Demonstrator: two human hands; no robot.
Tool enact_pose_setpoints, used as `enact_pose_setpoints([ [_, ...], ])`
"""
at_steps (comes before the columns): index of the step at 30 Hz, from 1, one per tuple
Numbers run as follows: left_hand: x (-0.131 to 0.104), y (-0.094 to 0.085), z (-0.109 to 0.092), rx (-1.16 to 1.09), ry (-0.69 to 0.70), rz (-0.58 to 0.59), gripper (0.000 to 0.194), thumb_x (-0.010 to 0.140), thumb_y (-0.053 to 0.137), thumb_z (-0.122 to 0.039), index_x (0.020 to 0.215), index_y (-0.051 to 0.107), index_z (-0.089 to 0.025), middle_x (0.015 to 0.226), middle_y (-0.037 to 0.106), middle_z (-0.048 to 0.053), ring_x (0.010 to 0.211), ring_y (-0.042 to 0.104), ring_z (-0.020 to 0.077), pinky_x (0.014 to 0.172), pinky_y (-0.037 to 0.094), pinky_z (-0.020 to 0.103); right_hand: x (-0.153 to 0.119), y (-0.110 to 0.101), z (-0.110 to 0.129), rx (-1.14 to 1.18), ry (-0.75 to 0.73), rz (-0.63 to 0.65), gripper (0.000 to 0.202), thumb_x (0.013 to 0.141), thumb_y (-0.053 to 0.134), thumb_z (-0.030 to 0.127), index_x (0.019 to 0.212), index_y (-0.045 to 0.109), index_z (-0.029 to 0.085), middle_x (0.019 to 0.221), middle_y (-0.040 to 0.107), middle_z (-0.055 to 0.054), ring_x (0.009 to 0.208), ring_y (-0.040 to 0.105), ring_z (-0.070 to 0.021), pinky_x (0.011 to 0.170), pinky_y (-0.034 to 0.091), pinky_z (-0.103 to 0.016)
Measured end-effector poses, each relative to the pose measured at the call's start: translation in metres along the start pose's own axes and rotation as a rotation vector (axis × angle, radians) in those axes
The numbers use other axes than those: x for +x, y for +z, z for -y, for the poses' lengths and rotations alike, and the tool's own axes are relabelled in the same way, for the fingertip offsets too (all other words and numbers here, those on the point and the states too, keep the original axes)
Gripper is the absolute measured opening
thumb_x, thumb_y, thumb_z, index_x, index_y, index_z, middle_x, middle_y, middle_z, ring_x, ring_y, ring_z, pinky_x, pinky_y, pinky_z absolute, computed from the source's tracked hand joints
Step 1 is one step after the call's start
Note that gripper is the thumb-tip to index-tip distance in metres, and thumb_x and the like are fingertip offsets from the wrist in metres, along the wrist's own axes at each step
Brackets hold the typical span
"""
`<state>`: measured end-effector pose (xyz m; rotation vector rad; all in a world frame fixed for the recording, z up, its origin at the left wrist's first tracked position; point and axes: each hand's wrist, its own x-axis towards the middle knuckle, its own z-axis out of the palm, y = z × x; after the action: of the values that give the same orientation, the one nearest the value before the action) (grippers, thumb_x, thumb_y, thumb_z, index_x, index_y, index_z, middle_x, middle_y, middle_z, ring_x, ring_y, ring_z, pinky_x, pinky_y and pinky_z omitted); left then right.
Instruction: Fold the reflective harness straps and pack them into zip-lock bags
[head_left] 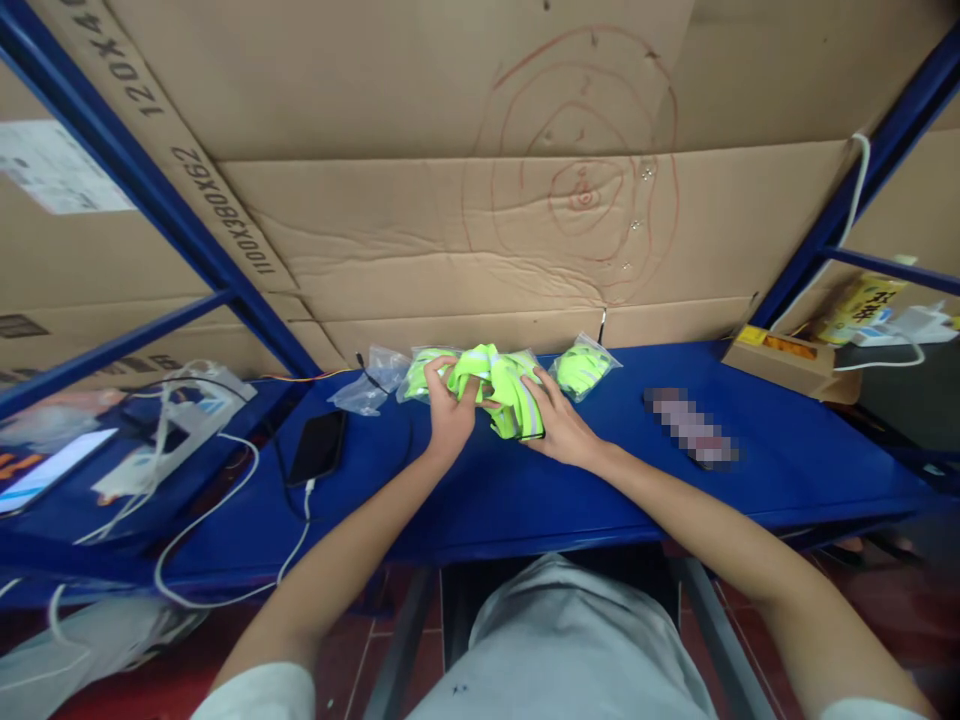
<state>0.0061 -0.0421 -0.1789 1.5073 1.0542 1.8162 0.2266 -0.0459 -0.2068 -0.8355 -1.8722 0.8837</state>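
A neon yellow-green strap bundle (504, 388) with grey reflective stripes is held above the blue table, between my two hands. My left hand (452, 408) grips its left part, fingers closed on the fabric. On the right side, my right hand (559, 422) holds the bundle with thumb and fingers round its edge. Behind my left hand lies a clear bag with yellow-green material (417, 374). A second bagged yellow-green bundle (581, 368) rests just beyond my right hand.
A crumpled clear bag (369, 385) and a black phone (318, 447) with a white cable lie left on the blue table (480, 510). At the right are a blurred-out object (691, 428) and an open cardboard box (781, 362). Cardboard (420, 230) stands behind.
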Motion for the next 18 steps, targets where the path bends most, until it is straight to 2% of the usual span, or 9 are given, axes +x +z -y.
enact_pose_setpoints([
  [3, 0.001, -0.002, 0.001, 0.045, 0.01, 0.014, 0.059, 0.096, 0.072, -0.06, 0.132, 0.035, -0.031, 0.118, 0.06, 0.005, 0.077, 0.066, 0.0135, 0.06, 0.058, 0.025, 0.007, -0.006, -0.002, 0.203, 0.118, -0.086, 0.103, 0.059, 0.099, 0.031, 0.151, 0.053, 0.021, 0.159, 0.054, -0.019, 0.154, 0.048, -0.0391, 0.132, 0.035, -0.057],
  [6, -0.001, -0.003, 0.002, 0.128, 0.087, -0.014, 0.056, 0.098, 0.067, -0.061, 0.134, 0.037, -0.031, 0.136, 0.054, 0.01, 0.096, 0.067, 0.0173, 0.067, 0.059, 0.025, 0.013, -0.021, 0.001, 0.362, 0.217, -0.133, 0.077, 0.07, 0.093, 0.043, 0.137, 0.059, 0.026, 0.133, 0.073, -0.009, 0.127, 0.07, -0.0313, 0.118, 0.053, -0.051],
  [7, -0.002, -0.003, 0.003, 0.165, 0.125, -0.022, 0.056, 0.098, 0.067, -0.06, 0.134, 0.039, -0.029, 0.144, 0.049, 0.013, 0.107, 0.066, 0.02, 0.075, 0.061, 0.028, 0.015, -0.026, 0.003, 0.421, 0.252, -0.144, 0.068, 0.073, 0.09, 0.045, 0.131, 0.061, 0.026, 0.128, 0.076, -0.007, 0.12, 0.073, -0.0291, 0.114, 0.056, -0.048],
  [9, -0.006, -0.005, 0.004, 0.239, 0.211, -0.012, 0.055, 0.096, 0.07, -0.057, 0.133, 0.045, -0.026, 0.157, 0.04, 0.018, 0.13, 0.059, 0.027, 0.1, 0.06, 0.042, 0.017, -0.034, 0.008, 0.527, 0.318, -0.147, 0.053, 0.077, 0.085, 0.045, 0.122, 0.065, 0.026, 0.12, 0.079, -0.005, 0.109, 0.077, -0.0266, 0.108, 0.06, -0.045],
  [11, -0.01, -0.006, 0.003, 0.292, 0.293, 0.045, 0.053, 0.089, 0.078, -0.053, 0.126, 0.055, -0.023, 0.163, 0.037, 0.02, 0.146, 0.049, 0.0332, 0.122, 0.045, 0.055, 0.018, -0.038, 0.012, 0.603, 0.387, -0.114, 0.042, 0.08, 0.08, 0.045, 0.113, 0.068, 0.023, 0.11, 0.082, -0.008, 0.1, 0.079, -0.0266, 0.101, 0.064, -0.043],
  [13, -0.015, -0.007, -0.001, 0.313, 0.353, 0.17, 0.051, 0.079, 0.088, -0.05, 0.115, 0.064, -0.023, 0.16, 0.048, 0.019, 0.148, 0.05, 0.0371, 0.129, 0.035, 0.06, 0.018, -0.038, 0.014, 0.64, 0.461, -0.061, 0.031, 0.085, 0.074, 0.045, 0.102, 0.07, 0.02, 0.098, 0.082, -0.011, 0.089, 0.08, -0.0274, 0.092, 0.067, -0.044],
  [15, -0.019, -0.006, -0.007, 0.305, 0.347, 0.41, 0.049, 0.073, 0.092, -0.046, 0.113, 0.072, -0.025, 0.152, 0.062, 0.016, 0.146, 0.056, 0.0386, 0.13, 0.033, 0.061, 0.017, -0.034, 0.012, 0.636, 0.526, -0.019, 0.025, 0.089, 0.07, 0.043, 0.094, 0.07, 0.018, 0.087, 0.081, -0.012, 0.076, 0.077, -0.0259, 0.08, 0.068, -0.042],
  [17, -0.024, -0.003, -0.013, 0.279, 0.274, 0.645, 0.048, 0.076, 0.09, -0.042, 0.119, 0.077, -0.029, 0.145, 0.07, 0.013, 0.141, 0.062, 0.0373, 0.129, 0.037, 0.059, 0.015, -0.029, 0.008, 0.596, 0.561, -0.006, 0.025, 0.092, 0.069, 0.042, 0.091, 0.07, 0.018, 0.08, 0.079, -0.01, 0.065, 0.072, -0.0225, 0.066, 0.065, -0.037],
  [18, -0.027, -0.001, -0.015, 0.261, 0.226, 0.712, 0.046, 0.079, 0.088, -0.042, 0.122, 0.077, -0.029, 0.142, 0.073, 0.012, 0.137, 0.066, 0.0358, 0.126, 0.04, 0.057, 0.014, -0.026, 0.005, 0.565, 0.564, -0.007, 0.026, 0.093, 0.07, 0.044, 0.09, 0.07, 0.018, 0.077, 0.077, -0.009, 0.062, 0.07, -0.0213, 0.061, 0.063, -0.036],
])
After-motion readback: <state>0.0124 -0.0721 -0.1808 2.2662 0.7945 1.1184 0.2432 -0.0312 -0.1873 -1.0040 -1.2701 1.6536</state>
